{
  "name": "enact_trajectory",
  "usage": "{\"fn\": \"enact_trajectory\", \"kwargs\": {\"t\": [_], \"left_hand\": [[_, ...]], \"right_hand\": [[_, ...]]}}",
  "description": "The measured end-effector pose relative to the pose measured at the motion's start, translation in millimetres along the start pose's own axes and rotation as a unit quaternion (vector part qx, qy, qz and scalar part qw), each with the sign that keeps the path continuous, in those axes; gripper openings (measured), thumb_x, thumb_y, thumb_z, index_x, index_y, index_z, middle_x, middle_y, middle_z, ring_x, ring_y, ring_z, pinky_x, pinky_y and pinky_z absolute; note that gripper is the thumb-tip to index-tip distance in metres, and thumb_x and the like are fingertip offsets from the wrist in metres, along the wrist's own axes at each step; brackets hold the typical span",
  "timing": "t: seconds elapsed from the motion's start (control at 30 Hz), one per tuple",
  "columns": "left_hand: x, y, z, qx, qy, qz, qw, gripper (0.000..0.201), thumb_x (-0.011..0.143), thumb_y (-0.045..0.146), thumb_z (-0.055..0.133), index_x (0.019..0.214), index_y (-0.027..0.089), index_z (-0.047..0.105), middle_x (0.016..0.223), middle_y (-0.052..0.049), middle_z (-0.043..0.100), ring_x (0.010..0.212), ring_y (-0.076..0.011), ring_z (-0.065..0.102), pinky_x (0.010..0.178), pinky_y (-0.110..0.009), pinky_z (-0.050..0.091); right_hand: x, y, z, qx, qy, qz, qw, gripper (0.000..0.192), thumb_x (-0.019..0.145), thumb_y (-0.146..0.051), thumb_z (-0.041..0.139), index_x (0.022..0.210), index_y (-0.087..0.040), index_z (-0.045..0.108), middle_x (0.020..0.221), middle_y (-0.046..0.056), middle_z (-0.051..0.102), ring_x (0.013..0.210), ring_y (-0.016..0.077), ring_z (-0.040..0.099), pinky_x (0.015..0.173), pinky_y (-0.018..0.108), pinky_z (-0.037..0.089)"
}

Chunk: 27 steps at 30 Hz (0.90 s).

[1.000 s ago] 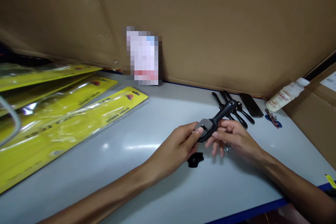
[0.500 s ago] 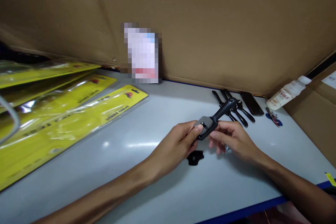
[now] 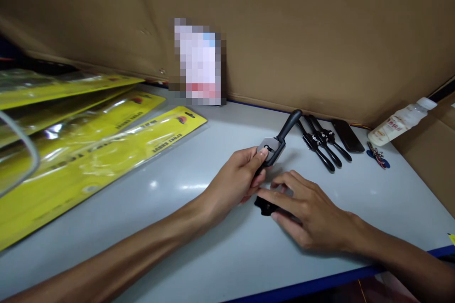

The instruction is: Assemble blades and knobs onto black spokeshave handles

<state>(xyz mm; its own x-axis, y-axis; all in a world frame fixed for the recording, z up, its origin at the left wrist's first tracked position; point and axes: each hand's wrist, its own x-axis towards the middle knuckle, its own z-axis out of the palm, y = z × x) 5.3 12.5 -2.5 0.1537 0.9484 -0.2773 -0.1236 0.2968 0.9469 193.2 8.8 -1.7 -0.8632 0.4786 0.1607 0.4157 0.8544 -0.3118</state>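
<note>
A: State the position of each hand.

B: The left hand (image 3: 239,181) pinches the grey metal head of a black-handled tool (image 3: 276,142) between thumb and fingers; the slim, matte handle points up and away, clear of the table (image 3: 199,227). The right hand (image 3: 308,210) lies low over the table, fingers extended and slightly spread, their tips touching a small black knob (image 3: 263,205) of lobed outline that rests on the surface just below the tool.

A: Surface and surroundings?

B: The table is smooth, pale grey and glossy, with a blue front edge. Brown corrugated cardboard (image 3: 284,33) stands behind it. At left lie yellow card packages (image 3: 88,161) under shiny clear film; their black print is too blurred to read. At right lie further black tools (image 3: 322,144), a flat dark phone (image 3: 347,136) and a white plastic bottle (image 3: 400,122) with an unreadable red label.
</note>
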Motion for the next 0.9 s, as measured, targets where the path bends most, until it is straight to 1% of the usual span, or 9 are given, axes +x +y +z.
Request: {"fn": "enact_trajectory", "kwargs": {"t": [0.1, 0.27, 0.37, 0.43, 0.5, 0.6, 0.67, 0.77, 0.9], "left_hand": [[0.6, -0.4, -0.3, -0.003, -0.002, -0.005, 1.000, 0.035, 0.097, 0.041, 0.045, 0.070, 0.020, 0.048, 0.045, 0.009, 0.037, 0.032, -0.0037, 0.023, 0.030, -0.015, 0.019], [1.3, 0.6, -0.1, -0.003, 0.009, -0.010, 1.000, 0.032, 0.098, 0.039, 0.043, 0.074, 0.019, 0.049, 0.046, 0.010, 0.036, 0.033, -0.0036, 0.022, 0.030, -0.014, 0.020], [1.0, 0.6, 0.1, 0.001, 0.008, -0.009, 1.000, 0.032, 0.099, 0.039, 0.042, 0.075, 0.019, 0.049, 0.047, 0.010, 0.036, 0.034, -0.0036, 0.022, 0.030, -0.014, 0.020], [0.7, 0.7, 0.1, 0.005, 0.006, -0.009, 1.000, 0.033, 0.099, 0.040, 0.042, 0.075, 0.019, 0.049, 0.047, 0.010, 0.036, 0.035, -0.0037, 0.022, 0.030, -0.013, 0.021], [0.4, 1.0, -0.1, 0.009, 0.004, -0.011, 1.000, 0.033, 0.098, 0.041, 0.043, 0.075, 0.019, 0.049, 0.048, 0.009, 0.037, 0.035, -0.0037, 0.023, 0.030, -0.013, 0.021], [0.4, 1.5, -0.5, 0.011, 0.003, -0.015, 1.000, 0.031, 0.098, 0.040, 0.043, 0.076, 0.018, 0.050, 0.048, 0.009, 0.037, 0.036, -0.0038, 0.022, 0.030, -0.013, 0.020], [0.6, 1.6, -0.7, 0.009, 0.002, -0.020, 1.000, 0.031, 0.098, 0.040, 0.043, 0.077, 0.019, 0.050, 0.048, 0.010, 0.036, 0.035, -0.0040, 0.021, 0.030, -0.014, 0.020], [0.6, 1.6, -0.6, 0.010, 0.000, -0.026, 1.000, 0.032, 0.097, 0.042, 0.043, 0.077, 0.019, 0.050, 0.047, 0.010, 0.036, 0.035, -0.0045, 0.020, 0.030, -0.015, 0.020], [-0.8, 2.6, -1.1, -0.007, -0.003, -0.020, 1.000, 0.033, 0.093, 0.049, 0.048, 0.075, 0.021, 0.047, 0.049, 0.010, 0.035, 0.037, -0.0045, 0.020, 0.032, -0.015, 0.019]], "right_hand": [[1.2, 7.0, -3.4, 0.023, -0.025, 0.000, 0.999, 0.050, 0.090, -0.011, 0.049, 0.137, -0.024, 0.055, 0.115, 0.011, 0.053, 0.101, 0.0201, 0.052, 0.083, 0.036, 0.052], [4.1, 8.3, -9.5, 0.032, -0.081, -0.007, 0.996, 0.057, 0.084, -0.008, 0.050, 0.138, -0.027, 0.056, 0.102, 0.006, 0.052, 0.086, 0.0172, 0.050, 0.075, 0.031, 0.049], [6.0, 5.0, -16.9, 0.026, -0.126, 0.003, 0.992, 0.050, 0.086, -0.009, 0.049, 0.133, -0.025, 0.058, 0.095, 0.005, 0.054, 0.083, 0.0172, 0.050, 0.074, 0.031, 0.046], [6.7, 4.2, -22.5, 0.048, -0.143, 0.024, 0.988, 0.037, 0.090, -0.013, 0.052, 0.125, -0.021, 0.060, 0.098, 0.005, 0.057, 0.085, 0.0172, 0.052, 0.076, 0.031, 0.045], [6.8, 5.5, -26.7, 0.085, -0.143, 0.060, 0.984, 0.027, 0.089, -0.018, 0.061, 0.116, -0.018, 0.060, 0.096, 0.004, 0.060, 0.082, 0.0160, 0.053, 0.075, 0.030, 0.044], [6.5, 10.1, -28.9, 0.135, -0.135, 0.125, 0.974, 0.027, 0.080, -0.023, 0.074, 0.103, -0.019, 0.060, 0.081, -0.002, 0.056, 0.070, 0.0125, 0.051, 0.063, 0.025, 0.040], [6.4, 13.4, -28.5, 0.177, -0.140, 0.162, 0.961, 0.025, 0.077, -0.022, 0.078, 0.095, -0.019, 0.061, 0.071, -0.006, 0.051, 0.063, 0.0104, 0.048, 0.057, 0.023, 0.036], [6.4, 16.4, -27.3, 0.251, -0.146, 0.195, 0.937, 0.020, 0.076, -0.017, 0.078, 0.088, -0.019, 0.063, 0.061, -0.009, 0.046, 0.055, 0.0075, 0.044, 0.053, 0.021, 0.033], [4.8, 17.7, -26.0, 0.302, -0.133, 0.229, 0.916, 0.016, 0.074, -0.015, 0.078, 0.085, -0.018, 0.066, 0.058, -0.010, 0.045, 0.052, 0.0062, 0.041, 0.050, 0.021, 0.031]]}}
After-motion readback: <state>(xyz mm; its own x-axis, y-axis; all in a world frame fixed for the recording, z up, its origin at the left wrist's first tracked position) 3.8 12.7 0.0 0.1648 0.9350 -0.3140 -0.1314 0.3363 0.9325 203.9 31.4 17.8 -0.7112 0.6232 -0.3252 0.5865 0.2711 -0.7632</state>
